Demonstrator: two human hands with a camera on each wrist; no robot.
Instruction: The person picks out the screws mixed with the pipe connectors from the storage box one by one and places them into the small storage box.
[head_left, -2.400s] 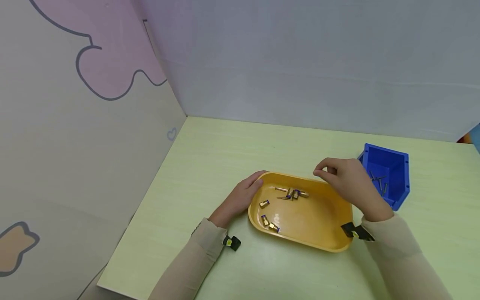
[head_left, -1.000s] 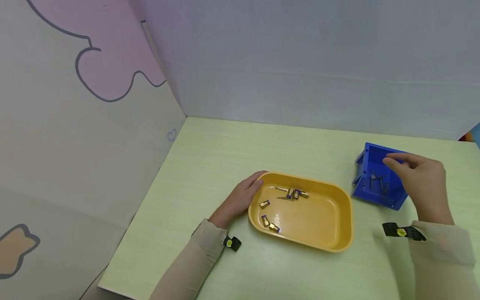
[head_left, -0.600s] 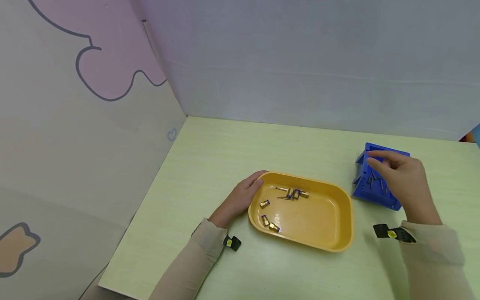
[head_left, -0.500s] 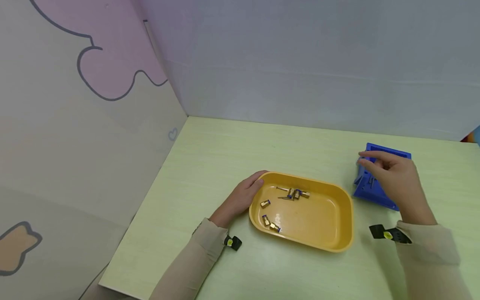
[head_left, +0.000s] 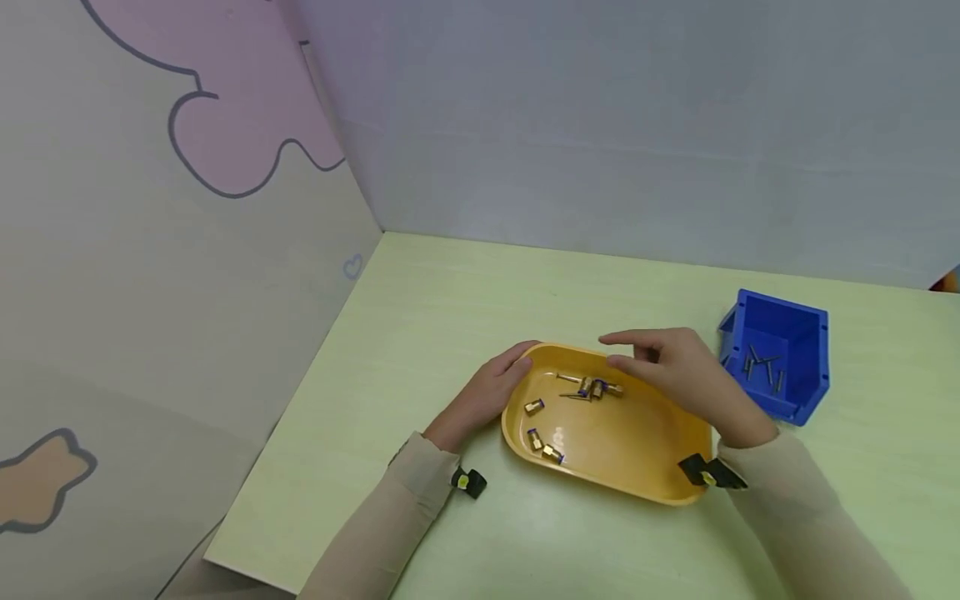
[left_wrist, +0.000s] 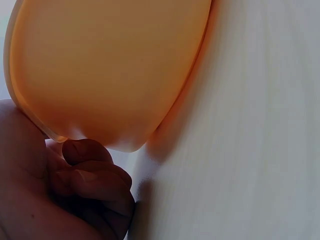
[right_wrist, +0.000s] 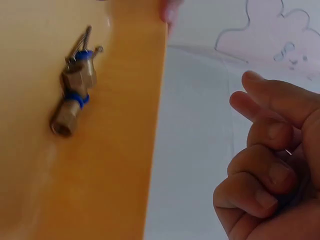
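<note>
Here, the table [head_left: 450, 300] is the biggest thing before you, pale green, with the tray [head_left: 660, 467] lying on it; take the tray as your landmark. It is orange and oval, shallow; your left hand [head_left: 487, 396] grips its left rim, thumb over the edge and fingers [left_wrist: 95, 175] curled under the lip, as the left wrist view shows. Your right hand [head_left: 675, 371] hovers over the tray's far right part, holding nothing; the forefinger and thumb reach out towards the left, the other fingers [right_wrist: 260, 190] loosely curled. To the right of the tray, a little apart from it, stands the bin [head_left: 806, 329], blue and open-topped, with several thin dark pins [head_left: 761, 362] lying on its floor. Inside the tray, brass fittings [head_left: 596, 388] with blue rings lie clustered near the far rim, just under your right fingertips; a thin pin lies against them; three more fittings [head_left: 543, 442] lie nearer your left hand.
</note>
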